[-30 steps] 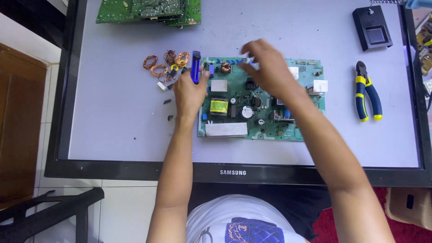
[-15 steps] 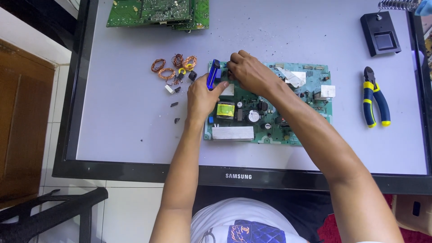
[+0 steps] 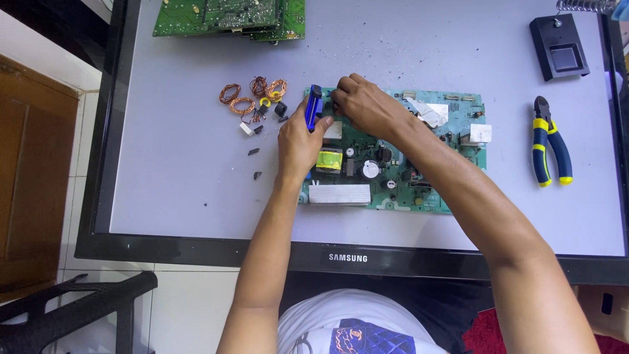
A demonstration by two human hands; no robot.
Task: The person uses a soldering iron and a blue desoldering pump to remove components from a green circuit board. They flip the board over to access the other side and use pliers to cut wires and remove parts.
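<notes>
Flat monitor screen [image 3: 164,164] lies face up, serves as work surface, pale grey panel, black frame. Directly on it: green circuit board [image 3: 419,177] at centre, second green board [image 3: 229,16] at top edge, copper coils [image 3: 252,95], small black bits [image 3: 254,162], blue-yellow pliers [image 3: 549,141], black holder base [image 3: 559,47] top right.

glossy blue plastic tool [image 3: 314,108], matt green circuit board [image 3: 419,157], shiny copper coils [image 3: 252,95].
</notes>
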